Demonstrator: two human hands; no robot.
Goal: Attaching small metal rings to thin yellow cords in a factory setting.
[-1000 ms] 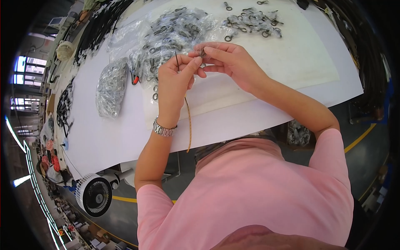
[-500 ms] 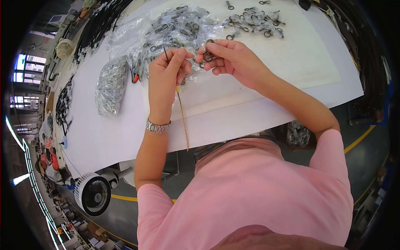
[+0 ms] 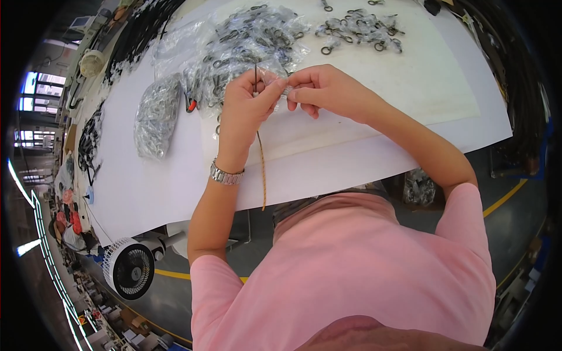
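My left hand (image 3: 249, 108) is closed, with a thin dark rod (image 3: 255, 75) sticking up past its fingers. From below that hand hangs a yellow-orange cord (image 3: 263, 169); whether it joins the rod is hidden. My right hand (image 3: 328, 90) meets the left thumb and forefinger, its own fingertips pinched on a small clear plastic bag (image 3: 287, 90). What lies inside the bag is covered by my fingers. Just beyond both hands spreads a heap of clear bags with dark metal ring fittings (image 3: 252, 38).
A smaller group of bagged ring fittings (image 3: 357, 29) lies far right. A full clear bag (image 3: 158, 117) and a red-tipped tool (image 3: 191, 106) sit left on the white table covering (image 3: 152, 193). A fan (image 3: 130, 268) stands by the near left edge; black cords (image 3: 134, 44) line the far left.
My hands have come together, the left shifting right and slightly down. The dark ring fitting seen in my right fingers is now hidden, and clear plastic shows between the fingertips.
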